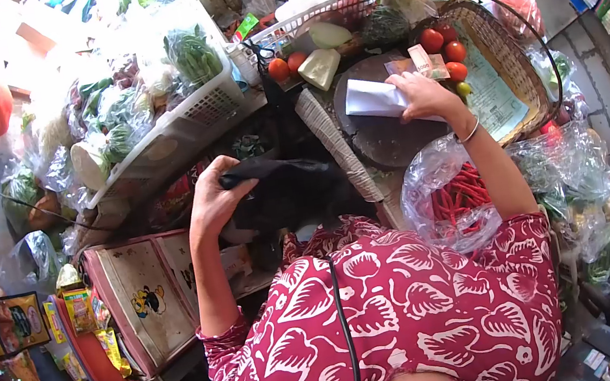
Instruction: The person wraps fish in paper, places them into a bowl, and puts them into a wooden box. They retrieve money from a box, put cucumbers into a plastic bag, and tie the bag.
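Observation:
My left hand (217, 196) pinches the edge of a black plastic bag (289, 193), which hangs in front of my body. Over on the round dark board (385, 144), my right hand (422, 96) grips a folded white paper (373, 98). Banknotes (425, 64) lie just beyond its fingers. Tomatoes (453, 52) sit beside the notes, at the edge of a wicker basket (540, 85). Below my right forearm is a clear plastic bag of red chillies (460, 200).
A white crate (176, 135) of bagged vegetables stands at the left. Another crate (294, 21) is at the back, with a cut pale vegetable (320, 69) before it. A pink-edged box (143, 300) stands at lower left. Hanging packets (7, 325) line the left side.

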`<state>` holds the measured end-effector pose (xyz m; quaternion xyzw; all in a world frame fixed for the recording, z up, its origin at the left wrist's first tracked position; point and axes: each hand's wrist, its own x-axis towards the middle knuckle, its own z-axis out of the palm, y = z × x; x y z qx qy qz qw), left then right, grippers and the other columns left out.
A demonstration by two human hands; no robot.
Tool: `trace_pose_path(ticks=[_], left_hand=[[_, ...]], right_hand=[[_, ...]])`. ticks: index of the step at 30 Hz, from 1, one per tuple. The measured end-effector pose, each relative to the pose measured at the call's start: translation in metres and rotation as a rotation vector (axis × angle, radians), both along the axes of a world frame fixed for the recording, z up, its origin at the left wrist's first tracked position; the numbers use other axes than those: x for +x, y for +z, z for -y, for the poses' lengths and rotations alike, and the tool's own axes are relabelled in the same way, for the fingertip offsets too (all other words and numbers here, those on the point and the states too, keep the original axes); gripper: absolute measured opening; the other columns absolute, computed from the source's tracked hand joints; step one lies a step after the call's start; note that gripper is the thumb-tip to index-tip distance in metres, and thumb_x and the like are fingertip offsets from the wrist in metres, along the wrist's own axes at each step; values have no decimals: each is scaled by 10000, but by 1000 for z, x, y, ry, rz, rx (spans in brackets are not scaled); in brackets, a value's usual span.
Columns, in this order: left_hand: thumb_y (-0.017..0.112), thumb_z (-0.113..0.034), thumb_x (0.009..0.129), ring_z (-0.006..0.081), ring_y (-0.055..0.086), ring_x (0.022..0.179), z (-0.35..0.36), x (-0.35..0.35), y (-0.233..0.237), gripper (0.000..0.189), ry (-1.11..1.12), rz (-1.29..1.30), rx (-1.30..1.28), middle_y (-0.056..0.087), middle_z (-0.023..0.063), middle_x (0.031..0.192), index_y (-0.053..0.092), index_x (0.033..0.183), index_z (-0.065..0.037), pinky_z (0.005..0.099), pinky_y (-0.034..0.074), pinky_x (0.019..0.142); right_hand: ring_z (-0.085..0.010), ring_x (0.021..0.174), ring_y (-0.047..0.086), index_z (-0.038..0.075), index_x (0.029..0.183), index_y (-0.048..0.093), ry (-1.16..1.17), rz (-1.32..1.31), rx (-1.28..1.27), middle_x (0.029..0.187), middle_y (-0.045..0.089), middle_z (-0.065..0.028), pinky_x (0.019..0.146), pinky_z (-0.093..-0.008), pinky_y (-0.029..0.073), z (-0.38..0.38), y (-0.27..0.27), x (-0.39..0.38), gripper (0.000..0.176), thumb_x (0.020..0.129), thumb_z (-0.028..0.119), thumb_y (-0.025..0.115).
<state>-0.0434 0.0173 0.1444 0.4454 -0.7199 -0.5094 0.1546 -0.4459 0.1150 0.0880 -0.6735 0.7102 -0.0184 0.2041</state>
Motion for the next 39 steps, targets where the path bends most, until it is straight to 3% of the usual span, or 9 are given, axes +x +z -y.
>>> trace_pose_path(ticks=[7, 11, 17, 21, 22, 25, 29, 35, 39], left_hand=[[560, -163, 880, 63, 501, 517, 2, -16, -7, 137, -44, -181, 225, 532, -12, 580, 561, 907, -28, 215, 408, 478], [532, -178, 904, 95, 507, 527, -7, -38, 1, 148, 109, -565, 580, 538, 3, 633, 511, 984, -54, 225, 436, 493], [506, -213, 924, 93, 470, 510, -21, -62, 24, 144, 124, -799, 638, 518, -3, 628, 485, 894, -74, 228, 403, 457], [510, -220, 921, 107, 439, 462, -14, -28, 57, 209, 269, -1091, 396, 475, 21, 592, 434, 786, -80, 242, 373, 431], [508, -213, 921, 109, 431, 453, -16, -14, 67, 200, 323, -1069, 276, 471, 20, 587, 455, 790, -72, 253, 359, 419], [494, -192, 927, 52, 283, 341, -27, 16, 58, 183, 560, -661, -68, 394, -29, 493, 528, 1018, -37, 200, 227, 321], [521, -163, 916, 9, 357, 391, -54, 23, 51, 227, 464, -671, 246, 527, -27, 659, 538, 1087, -15, 141, 253, 332], [484, -106, 917, 0, 349, 458, -28, 33, 31, 276, 522, -456, -22, 525, -10, 643, 492, 1189, -57, 131, 231, 396], [507, -86, 881, 15, 418, 604, -23, 29, 33, 423, 219, -551, 57, 569, 5, 836, 400, 1291, -79, 146, 364, 585]], right_hand=[[-277, 920, 575, -27, 1140, 482, -134, 147, 38, 1039, 568, -188, 819, -345, 454, -7, 22, 1, 649, 615, 287, 697], [-148, 820, 556, -14, 1105, 520, -577, 975, -218, 923, 578, -77, 695, -276, 476, -8, 39, 25, 501, 705, 253, 661], [-168, 717, 628, -20, 1011, 545, -316, 1613, -738, 832, 635, -96, 642, -304, 526, 32, 101, 138, 336, 746, 159, 645], [-183, 1010, 502, 22, 1209, 436, 69, 1233, -546, 1116, 497, -82, 882, -335, 413, 53, 57, 193, 674, 651, 209, 764], [-187, 1059, 492, 2, 1178, 473, 199, 1535, -533, 1159, 504, -104, 918, -333, 392, 55, 38, 214, 606, 663, 189, 732], [-320, 1033, 549, -15, 1202, 461, 524, 770, -175, 1178, 524, -220, 901, -393, 421, 67, -3, 217, 598, 663, 128, 673], [-310, 925, 606, 20, 1162, 501, 716, -4, -75, 1067, 596, -189, 751, -410, 492, 48, -48, 218, 463, 738, 172, 610], [-337, 860, 614, -3, 849, 653, 550, 159, 312, 863, 641, -188, 756, -414, 481, 26, 73, 190, 441, 773, 410, 520], [-319, 701, 605, 71, 942, 580, 745, 576, -79, 720, 601, -144, 638, -403, 470, 22, 70, 196, 247, 785, 261, 592]])
